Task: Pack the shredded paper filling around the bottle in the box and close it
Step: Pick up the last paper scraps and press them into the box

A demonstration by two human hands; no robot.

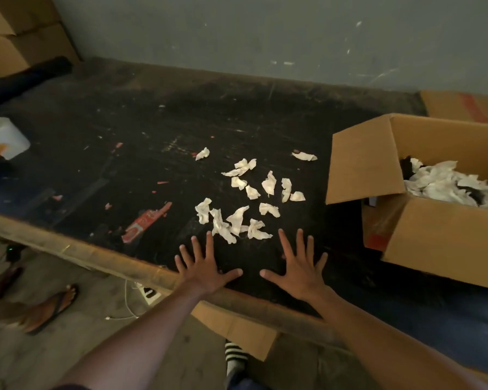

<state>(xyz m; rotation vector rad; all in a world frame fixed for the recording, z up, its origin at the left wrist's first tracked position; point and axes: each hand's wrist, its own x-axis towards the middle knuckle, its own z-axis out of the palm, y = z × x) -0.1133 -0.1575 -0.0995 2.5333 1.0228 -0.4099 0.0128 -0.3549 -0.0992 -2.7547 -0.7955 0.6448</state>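
Note:
Several crumpled white paper scraps (248, 201) lie scattered on the dark table (141, 142), just beyond my fingertips. At the right stands an open cardboard box (434, 237) with its flaps up, holding a heap of white paper filling (448, 184). Dark bits that may be the bottle (406, 164) show through that filling. My left hand (203, 266) and my right hand (299, 268) rest flat on the table near its front edge, fingers spread, holding nothing.
A white paper roll (4, 137) stands at the table's left edge. A red torn wrapper (145, 220) lies left of the scraps. More cardboard boxes (26, 29) stack at the back left, another (468, 105) behind the open box. A person's sandalled foot (51, 308) is on the floor.

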